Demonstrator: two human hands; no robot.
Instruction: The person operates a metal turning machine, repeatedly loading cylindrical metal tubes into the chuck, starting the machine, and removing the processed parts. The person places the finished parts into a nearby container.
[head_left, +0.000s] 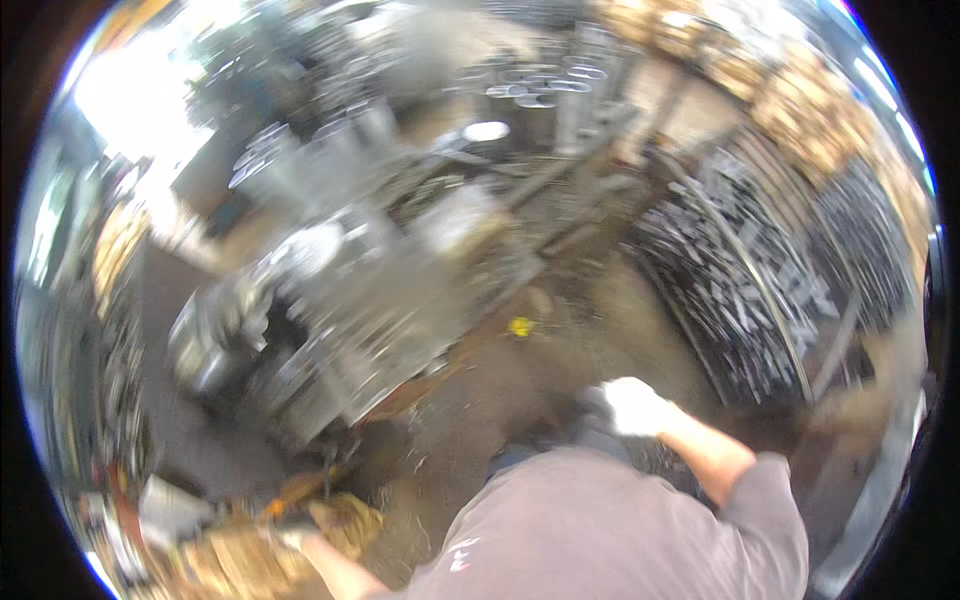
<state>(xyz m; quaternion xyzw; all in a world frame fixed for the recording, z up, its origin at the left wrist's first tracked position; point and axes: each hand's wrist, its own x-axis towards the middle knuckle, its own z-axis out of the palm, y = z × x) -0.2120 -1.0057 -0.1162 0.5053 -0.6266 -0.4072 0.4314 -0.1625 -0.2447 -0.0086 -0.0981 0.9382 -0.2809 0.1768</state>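
My right hand [635, 406], in a white glove, is held out in front of my body on the right. Its fingers are smeared by motion, and a dark patch lies beside them; whether it grips anything is unclear. At the lower left, my left hand [290, 540] is small and blurred near the end of my bare forearm. Close to it are an orange thing [273, 510] and a brown, sack-like or cardboard heap [235, 565]. Nothing shows clearly between the left fingers.
A metal-topped workbench or machine [390, 300] stands at the left. A bin [690, 290] of many grey metal pieces is on the right. Several upright metal tubes [540, 95] stand at the back. A small yellow thing [520, 327] lies on the brown floor [480, 400].
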